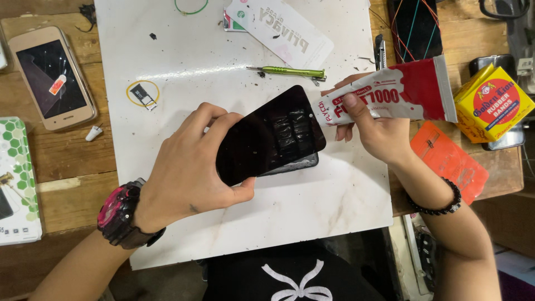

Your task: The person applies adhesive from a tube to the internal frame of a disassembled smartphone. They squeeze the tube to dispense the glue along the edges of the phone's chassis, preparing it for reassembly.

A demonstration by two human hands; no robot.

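- I see my left hand gripping a black, glossy rectangular phone screen panel, fingers curled over its upper-left long edge and thumb pressed under its lower-left corner.
- The panel is held tilted above the white marbled work board that lies on the wooden desk; its right end points up toward my other hand, and a dark phone body shows just beneath its lower-right edge.
- My right hand is closed around the nozzle end of a red-and-white soft plastic glue tube, thumb on top, fingers wrapped beneath.
- The tube's white tip sits right at the panel's upper-right corner; I cannot tell whether it touches.
- The tube's flat crimped tail sticks out to the right, over the desk edge of the board.
- A black-and-pink wristwatch is on my left wrist, and a black beaded bracelet is on my right.
- A green metal screwdriver lies on the board just above the panel, well clear of both hands.
- A gold-framed smartphone with a cracked dark screen rests on the desk far left.
- A yellow cardboard box of rubber bands sits at the right, near the tube's tail, with an orange flat card below it.
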